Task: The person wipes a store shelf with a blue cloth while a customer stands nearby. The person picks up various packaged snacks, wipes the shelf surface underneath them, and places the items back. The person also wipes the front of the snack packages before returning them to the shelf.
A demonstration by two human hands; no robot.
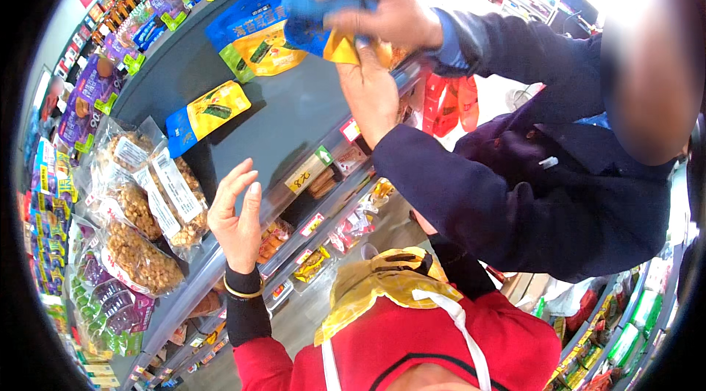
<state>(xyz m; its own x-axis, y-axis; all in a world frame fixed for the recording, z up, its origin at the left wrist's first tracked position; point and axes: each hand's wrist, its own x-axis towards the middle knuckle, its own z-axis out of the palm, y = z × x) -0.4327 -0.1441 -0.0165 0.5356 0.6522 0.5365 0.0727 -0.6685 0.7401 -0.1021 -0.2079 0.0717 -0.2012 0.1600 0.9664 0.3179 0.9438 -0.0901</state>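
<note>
My left hand (240, 220) is raised over the front edge of the dark shelf top (276, 126), fingers apart and holding nothing. Just beyond it lies a blue and yellow snack pouch (207, 115), flat on the surface. Clear bags of brown clustered snacks (138, 225) lie to its left. Farther back are overlapping blue, yellow and green pouches (259, 38). Another person in a dark jacket holds a blue and yellow pouch (314, 27) in both hands, one of them blurred. Only a small part of my right hand (423, 222) shows, behind that person's sleeve; what it does is hidden.
The person's dark sleeve (469, 203) reaches across from the right. Price tags (300, 178) line the shelf's front edge, with packaged foods on lower tiers. Purple packs (83, 98) stand along the back left. Shelves with green packs (629, 336) are at the lower right.
</note>
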